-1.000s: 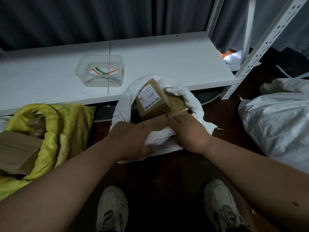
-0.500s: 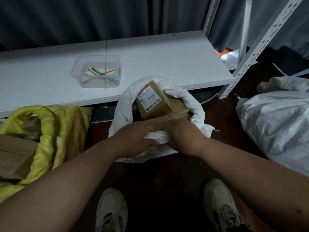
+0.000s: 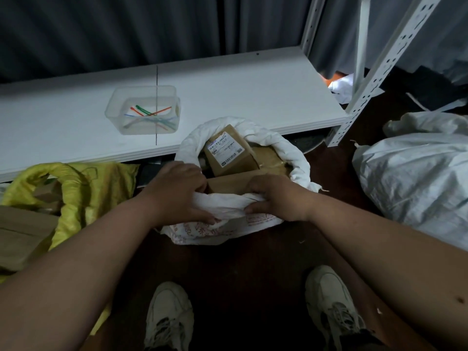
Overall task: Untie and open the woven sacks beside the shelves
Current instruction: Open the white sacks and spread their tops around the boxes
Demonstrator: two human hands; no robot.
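Nearest the camera, two pale shoes (image 3: 169, 316) stood on the dark floor (image 3: 243, 262). Just beyond them the white woven sack (image 3: 202, 230) sat on the floor in front of the shelf, its mouth open and its rim rolled down. The left hand (image 3: 177, 192) gripped the near rim of the sack, fingers curled over the bunched fabric and thumb below. The right hand (image 3: 276, 197) gripped the same rim just to the right, fingers hooked inside and thumb pressed on the outside fold. Both hands sat on the near edge, with the sack's opening directly beyond them.

Inside the sack lay brown cardboard boxes; the uppermost box (image 3: 229, 154) was tilted and carried a white printed label. A flat brown carton (image 3: 228, 183) lay between the two hands.

To the left, a yellow woven sack (image 3: 76, 193) stood open, holding brown cartons. To the right, a second white sack (image 3: 415, 178) lay bulging on the floor; its mouth could not be made out.

Further back, a clear plastic tub (image 3: 143, 110) rested on the white shelf board (image 3: 253, 92), holding several coloured ties. A perforated white upright (image 3: 379, 69) stood at the right end of the shelf, with a dark curtain (image 3: 126, 31) behind.
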